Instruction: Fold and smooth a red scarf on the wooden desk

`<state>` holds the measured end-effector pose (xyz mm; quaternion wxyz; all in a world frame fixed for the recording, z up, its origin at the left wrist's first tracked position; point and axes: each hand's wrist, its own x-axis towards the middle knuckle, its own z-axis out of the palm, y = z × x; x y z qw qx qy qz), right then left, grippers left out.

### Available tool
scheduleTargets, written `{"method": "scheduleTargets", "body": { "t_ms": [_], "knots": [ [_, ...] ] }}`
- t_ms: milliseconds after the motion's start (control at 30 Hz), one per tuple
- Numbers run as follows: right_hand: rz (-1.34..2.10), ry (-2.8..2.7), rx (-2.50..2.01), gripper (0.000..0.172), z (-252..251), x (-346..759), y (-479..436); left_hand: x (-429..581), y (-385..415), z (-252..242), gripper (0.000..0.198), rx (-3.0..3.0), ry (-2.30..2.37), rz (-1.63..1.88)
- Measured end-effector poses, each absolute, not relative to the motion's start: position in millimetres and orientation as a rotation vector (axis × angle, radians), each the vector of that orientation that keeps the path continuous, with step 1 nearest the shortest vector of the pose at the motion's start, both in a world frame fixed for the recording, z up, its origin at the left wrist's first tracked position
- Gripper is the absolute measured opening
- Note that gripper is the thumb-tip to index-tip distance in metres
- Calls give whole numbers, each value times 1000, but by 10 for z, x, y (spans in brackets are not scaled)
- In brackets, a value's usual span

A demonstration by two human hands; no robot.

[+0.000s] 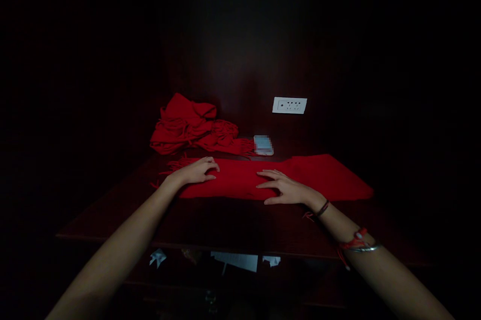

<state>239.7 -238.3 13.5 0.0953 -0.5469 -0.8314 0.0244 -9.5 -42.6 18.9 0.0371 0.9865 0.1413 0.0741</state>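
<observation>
A red fringed scarf (pixel 240 180) lies flat in a long strip across the dark table, its fringe at the left and a wider part at the right. On its left part rests my left hand (pixel 199 170), fingers bent and thumb apart, holding nothing. My right hand (pixel 283 188) lies over the middle of the scarf with its fingers spread. Behind the strip, at the back left, a second red fringed cloth (pixel 188 124) sits in a crumpled heap.
A phone-like flat object (pixel 263 144), its face blurred, lies behind the scarf. A white wall socket (pixel 289 105) is set in the dark back panel. Below the tabletop's front edge (pixel 225 251), papers (pixel 240 261) and crumpled scraps show on a lower shelf. The surroundings are very dark.
</observation>
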Motion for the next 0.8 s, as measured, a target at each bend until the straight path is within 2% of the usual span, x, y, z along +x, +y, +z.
{"method": "scheduleTargets", "body": {
  "t_ms": [100,200,400,800],
  "knots": [
    [1,-2503,-1498,34,125,2311,-2366,-14,-647,253,13,3039,305,258],
    [8,-2532,-1417,26,118,2271,-2361,59,-872,293,12,3019,136,207],
    [30,-2505,-1401,26,139,2261,-2370,130,-1029,239,13,2997,18,138],
    [-90,-2546,-1482,20,143,2225,-2400,35,-858,314,16,3050,210,166]
  ]
}}
